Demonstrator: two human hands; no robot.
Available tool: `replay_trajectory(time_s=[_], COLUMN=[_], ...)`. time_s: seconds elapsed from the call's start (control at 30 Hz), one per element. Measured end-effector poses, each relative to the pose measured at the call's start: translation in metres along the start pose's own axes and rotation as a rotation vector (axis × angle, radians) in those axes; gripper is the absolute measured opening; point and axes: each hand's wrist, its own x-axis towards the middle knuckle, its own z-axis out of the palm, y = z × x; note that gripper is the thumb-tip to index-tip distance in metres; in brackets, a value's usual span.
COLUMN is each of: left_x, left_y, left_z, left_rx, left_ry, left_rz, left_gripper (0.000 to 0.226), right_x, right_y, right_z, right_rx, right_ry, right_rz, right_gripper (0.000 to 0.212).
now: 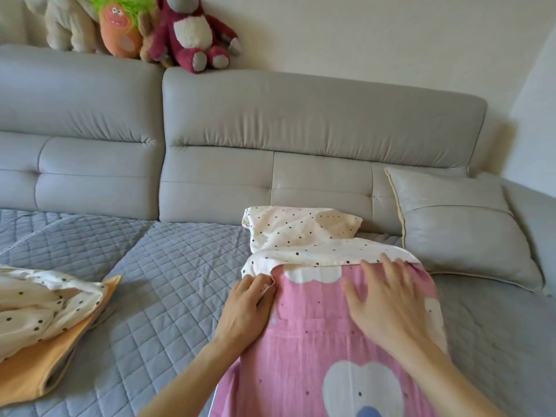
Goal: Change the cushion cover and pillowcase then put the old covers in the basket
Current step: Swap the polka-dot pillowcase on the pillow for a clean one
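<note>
A pillow lies lengthwise in front of me on the sofa seat, its near part in a pink pillowcase (316, 335) with white bear shapes. Its far end is wrapped in a cream cover with black dots (301, 236). My left hand (245, 308) pinches the edge where the dotted cover meets the pink fabric, on the pillow's left side. My right hand (385, 299) rests flat on the pink fabric, fingers spread, fingertips at the dotted cover's rim. At the far left another cream dotted cover (42, 305) lies crumpled on an orange cover (45, 371).
A grey cushion (457, 224) leans at the right against the grey sofa back (301, 121). A blue quilted mat (168, 266) covers the seat. Several plush toys (186, 31) sit on top of the backrest. No basket is in view.
</note>
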Motion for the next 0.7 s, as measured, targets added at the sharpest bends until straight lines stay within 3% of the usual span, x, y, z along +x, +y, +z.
replay_trajectory(time_s=[0.1, 0.2, 0.27, 0.37, 0.47, 0.53, 0.6, 0.7], left_x=[0.005, 0.010, 0.012, 0.008, 0.005, 0.002, -0.006, -0.018], left_y=[0.013, 0.023, 0.029, 0.032, 0.030, 0.034, 0.041, 0.042], left_z=[-0.006, -0.020, -0.032, -0.042, -0.048, -0.054, -0.053, -0.046], left_rx=[-0.148, -0.473, -0.613, -0.678, -0.660, -0.638, -0.581, -0.243], left_ry=[0.015, 0.017, -0.020, -0.102, -0.125, -0.165, -0.254, -0.330], left_rz=[-0.114, -0.288, -0.312, -0.284, -0.313, -0.306, -0.273, -0.237], left_gripper=[0.005, 0.012, 0.016, 0.015, 0.014, 0.015, 0.017, 0.014], right_x=[-0.024, -0.019, -0.010, -0.002, 0.018, 0.039, 0.047, 0.043], right_y=[-0.058, -0.090, -0.098, -0.101, -0.088, -0.071, -0.060, -0.062], right_z=[0.003, 0.025, 0.039, 0.057, 0.055, 0.051, 0.047, 0.045], right_rx=[0.063, -0.054, -0.109, -0.142, -0.087, -0.025, 0.036, 0.180], right_ry=[-0.143, -0.119, -0.049, 0.174, 0.449, 0.519, 0.486, 0.223], right_rz=[-0.230, -0.260, -0.288, -0.484, -0.626, -0.562, -0.439, -0.307], right_gripper=[0.091, 0.087, 0.072, 0.032, 0.004, 0.015, 0.019, 0.017])
